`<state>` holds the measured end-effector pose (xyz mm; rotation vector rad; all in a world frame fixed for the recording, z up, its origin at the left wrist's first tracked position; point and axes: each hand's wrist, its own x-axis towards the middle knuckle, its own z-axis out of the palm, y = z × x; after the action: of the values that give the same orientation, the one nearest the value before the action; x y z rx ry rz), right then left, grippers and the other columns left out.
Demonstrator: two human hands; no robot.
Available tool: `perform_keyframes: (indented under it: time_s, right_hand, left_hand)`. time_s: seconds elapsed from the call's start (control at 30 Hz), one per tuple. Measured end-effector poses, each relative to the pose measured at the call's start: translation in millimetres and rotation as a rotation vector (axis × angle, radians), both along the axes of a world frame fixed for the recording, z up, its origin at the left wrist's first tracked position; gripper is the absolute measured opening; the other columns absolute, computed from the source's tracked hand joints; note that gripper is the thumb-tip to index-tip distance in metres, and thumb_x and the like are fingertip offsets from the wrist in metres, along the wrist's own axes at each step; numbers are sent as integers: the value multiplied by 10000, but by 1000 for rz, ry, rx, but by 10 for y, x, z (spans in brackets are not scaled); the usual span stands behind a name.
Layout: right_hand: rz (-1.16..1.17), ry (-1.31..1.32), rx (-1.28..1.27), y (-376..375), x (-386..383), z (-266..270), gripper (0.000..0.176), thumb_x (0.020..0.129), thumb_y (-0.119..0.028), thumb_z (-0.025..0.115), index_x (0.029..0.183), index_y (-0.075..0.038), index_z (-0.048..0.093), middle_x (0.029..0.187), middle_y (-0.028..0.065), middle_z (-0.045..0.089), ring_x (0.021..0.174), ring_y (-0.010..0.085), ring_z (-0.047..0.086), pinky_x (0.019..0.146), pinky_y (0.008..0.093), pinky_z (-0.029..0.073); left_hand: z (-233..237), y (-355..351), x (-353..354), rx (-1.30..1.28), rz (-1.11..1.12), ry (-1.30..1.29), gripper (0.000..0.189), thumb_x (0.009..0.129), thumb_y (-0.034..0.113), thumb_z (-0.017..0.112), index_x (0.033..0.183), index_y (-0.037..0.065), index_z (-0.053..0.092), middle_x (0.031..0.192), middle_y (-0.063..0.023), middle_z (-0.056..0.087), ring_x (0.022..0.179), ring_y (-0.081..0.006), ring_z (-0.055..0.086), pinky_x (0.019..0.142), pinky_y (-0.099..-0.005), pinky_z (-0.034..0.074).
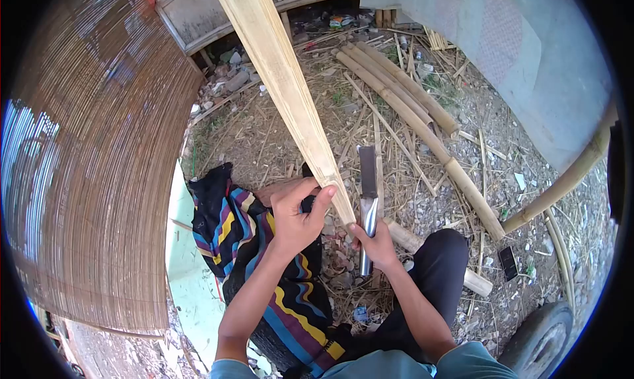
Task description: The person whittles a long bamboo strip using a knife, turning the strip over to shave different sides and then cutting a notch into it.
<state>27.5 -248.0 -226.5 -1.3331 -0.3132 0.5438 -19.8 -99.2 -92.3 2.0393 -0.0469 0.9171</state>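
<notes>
A long split bamboo slat (281, 78) slants from the top of the view down to my hands, its pale inner face toward me. My left hand (298, 214) is closed on its lower part, thumb and fingers pinching the edges. In my right hand (378, 245) is a knife (368, 174) with a broad dark blade pointing away from me and a shiny metal tube handle. The right thumb also touches the slat's near end. The blade is just right of the slat, apart from it. A striped cloth (290, 306) lies over my left leg.
Several bamboo poles (422, 125) lie on the littered ground ahead and right. A bamboo-slat screen (99, 161) stands at left. A grey sheet (489, 62) hangs upper right. A phone-like dark object (508, 263) and a tire (541, 339) are at lower right.
</notes>
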Motion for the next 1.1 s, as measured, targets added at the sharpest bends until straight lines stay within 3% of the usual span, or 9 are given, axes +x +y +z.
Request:
perform_keyframes:
  time_s: [0.2,0.3,0.47,0.57,0.6,0.77,0.83,0.93,1.1]
  right_hand:
    - [51,-131,-213,-110,-105,-104,290,958,-282,385,955,-1,458,708,71,587,437,93,514,404,232,411]
    - [125,22,-123,-119,-240,-102,273,965,-272,360,965,-13,444,683,69,568,429,94,506,398,231,405]
    - [236,-240,-295,12,-455,247,287,954,-215,379,1156,-12,383,652,75,552,471,148,539,456,291,431]
    - [183,-366,-328,79,-551,360,285,939,-184,394,1164,-10,364,626,93,546,489,213,557,492,341,442]
    - [146,-403,-265,119,-570,341,223,957,-232,353,1001,-14,373,555,39,477,412,121,494,404,270,409]
    - [87,-477,-362,120,-657,182,188,941,-189,381,983,-6,377,573,61,505,435,135,516,417,281,403]
    - [79,-320,-334,151,-734,289,252,904,-177,464,1058,9,389,587,193,535,565,407,572,500,424,425]
    - [33,-460,-480,75,-783,294,240,899,-189,486,981,20,401,579,230,537,573,431,567,491,472,426]
    - [95,-479,-745,-304,-767,-271,255,898,-213,497,947,17,398,553,236,531,567,440,555,491,497,422]
  left_hand:
    - [-223,425,-169,-233,108,-92,146,831,65,628,860,-78,619,712,-64,635,631,-63,581,555,-179,437]
    - [-164,625,-238,-300,111,-66,162,841,74,621,862,-86,620,698,-50,628,621,-68,586,553,-178,451]
    - [-152,624,-252,-298,75,-24,136,857,32,579,886,-97,612,764,-82,642,680,-104,612,618,-233,523]
    - [-168,613,-246,-185,87,7,141,857,24,573,908,-101,610,776,-96,647,693,-119,623,628,-242,533]
    - [-168,583,-236,-262,64,-40,130,842,29,600,891,-89,624,749,-75,640,666,-89,604,602,-213,509]
    - [-131,491,-326,-336,84,-29,134,836,26,613,916,-80,631,728,-42,623,663,-49,571,581,-186,483]
    - [-155,502,-350,-319,89,-42,135,840,33,609,909,-80,631,726,-42,622,655,-50,571,593,-192,495]
    - [-164,581,-428,-255,159,40,219,898,101,528,925,-103,601,818,-125,652,747,-163,639,676,-295,566]
    - [-209,568,-488,-306,99,50,238,909,123,510,923,-104,583,838,-156,644,780,-216,647,713,-329,565]
